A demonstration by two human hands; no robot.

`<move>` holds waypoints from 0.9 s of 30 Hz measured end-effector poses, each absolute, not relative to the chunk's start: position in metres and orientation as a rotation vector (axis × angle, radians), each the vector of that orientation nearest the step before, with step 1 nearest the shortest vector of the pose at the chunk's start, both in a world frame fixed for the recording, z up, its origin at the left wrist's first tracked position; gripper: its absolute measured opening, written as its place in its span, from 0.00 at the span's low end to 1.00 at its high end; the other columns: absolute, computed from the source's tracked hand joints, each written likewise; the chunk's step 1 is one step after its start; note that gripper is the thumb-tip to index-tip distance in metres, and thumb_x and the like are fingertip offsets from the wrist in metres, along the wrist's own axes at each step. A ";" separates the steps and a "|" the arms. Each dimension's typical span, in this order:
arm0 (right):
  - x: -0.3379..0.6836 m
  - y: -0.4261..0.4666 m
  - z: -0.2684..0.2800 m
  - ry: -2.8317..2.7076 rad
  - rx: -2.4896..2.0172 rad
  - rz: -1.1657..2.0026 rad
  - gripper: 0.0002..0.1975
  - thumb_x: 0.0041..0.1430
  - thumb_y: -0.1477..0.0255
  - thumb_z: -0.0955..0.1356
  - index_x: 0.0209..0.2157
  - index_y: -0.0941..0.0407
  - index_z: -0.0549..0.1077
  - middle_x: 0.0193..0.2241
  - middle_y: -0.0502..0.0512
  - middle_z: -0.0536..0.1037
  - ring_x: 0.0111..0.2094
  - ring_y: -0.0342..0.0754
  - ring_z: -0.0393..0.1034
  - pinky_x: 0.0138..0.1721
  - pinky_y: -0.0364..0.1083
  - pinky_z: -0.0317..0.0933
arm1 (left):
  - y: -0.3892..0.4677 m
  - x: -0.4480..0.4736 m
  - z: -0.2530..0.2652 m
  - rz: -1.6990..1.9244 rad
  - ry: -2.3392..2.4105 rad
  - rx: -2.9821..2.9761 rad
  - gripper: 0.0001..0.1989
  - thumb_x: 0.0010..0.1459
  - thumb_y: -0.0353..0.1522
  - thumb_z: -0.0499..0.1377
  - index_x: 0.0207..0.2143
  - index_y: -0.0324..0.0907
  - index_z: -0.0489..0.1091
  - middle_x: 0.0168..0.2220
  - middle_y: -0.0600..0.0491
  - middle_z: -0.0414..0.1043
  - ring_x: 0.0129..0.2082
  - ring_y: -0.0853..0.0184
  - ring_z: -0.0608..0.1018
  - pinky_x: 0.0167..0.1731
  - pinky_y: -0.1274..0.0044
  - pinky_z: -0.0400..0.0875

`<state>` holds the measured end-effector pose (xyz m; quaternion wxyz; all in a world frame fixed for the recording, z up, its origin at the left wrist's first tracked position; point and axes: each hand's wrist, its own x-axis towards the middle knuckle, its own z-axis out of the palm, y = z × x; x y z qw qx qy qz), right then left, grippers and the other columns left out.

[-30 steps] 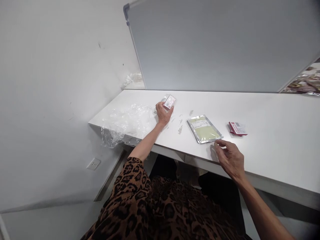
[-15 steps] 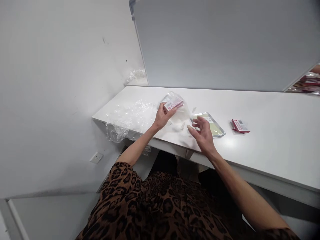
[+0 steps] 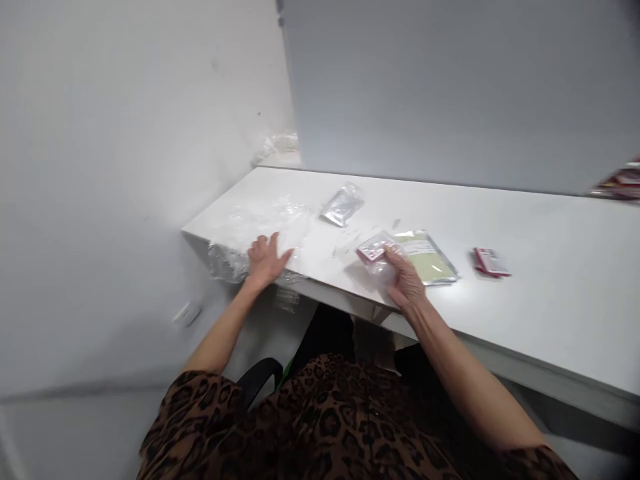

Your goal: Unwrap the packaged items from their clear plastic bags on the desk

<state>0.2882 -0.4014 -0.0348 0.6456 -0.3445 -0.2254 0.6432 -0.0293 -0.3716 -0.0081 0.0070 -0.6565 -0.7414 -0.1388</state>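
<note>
My right hand [image 3: 407,279] is closed around a small red-and-white box [image 3: 373,251] and a crinkled clear plastic bag [image 3: 383,272]; whether the box lies inside the bag I cannot tell. Just beyond that hand, a flat silver-edged pouch with a yellow-green face [image 3: 430,261] lies on the table. My left hand [image 3: 267,261], thumb and fingers apart, is over the near edge of a heap of clear plastic bags [image 3: 245,230]. Between the hands and farther back lies a silver packet in clear wrap [image 3: 343,203].
The white table [image 3: 550,280] runs along a grey panel [image 3: 450,87], with a wall [image 3: 125,167] on the left. More small red-and-white boxes [image 3: 491,262] sit to the right. Shiny red packages [image 3: 623,181] show at the far right. Clear plastic [image 3: 280,143] lies behind the table's left corner.
The red-and-white box and clear bag have passed from my left hand to my right. My left hand has moved left to the plastic heap, and the silver packet is now fully in view.
</note>
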 end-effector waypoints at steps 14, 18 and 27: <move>0.291 -0.401 -0.038 -0.365 -0.686 1.479 0.22 0.43 0.67 0.83 0.40 0.55 0.79 0.36 0.53 0.85 0.45 0.57 0.81 0.54 0.57 0.75 | -0.218 -0.033 0.022 -0.833 -2.038 -2.000 0.30 0.63 0.38 0.59 0.65 0.35 0.65 0.74 0.31 0.51 0.73 0.36 0.54 0.67 0.44 0.49; 0.296 -0.391 -0.031 -0.365 -0.657 1.577 0.15 0.55 0.67 0.78 0.43 0.55 0.78 0.37 0.54 0.84 0.39 0.52 0.81 0.43 0.52 0.79 | -0.274 0.029 0.013 -1.373 -1.856 -2.505 0.27 0.64 0.41 0.60 0.62 0.38 0.69 0.66 0.35 0.66 0.68 0.47 0.65 0.66 0.56 0.58; 0.309 -0.371 -0.006 -0.394 -0.953 1.837 0.23 0.76 0.58 0.57 0.36 0.58 0.73 0.19 0.54 0.75 0.17 0.45 0.69 0.17 0.41 0.66 | -0.319 0.133 -0.014 -2.197 -1.498 -3.615 0.26 0.50 0.41 0.75 0.50 0.45 0.77 0.51 0.47 0.77 0.51 0.60 0.78 0.51 0.72 0.70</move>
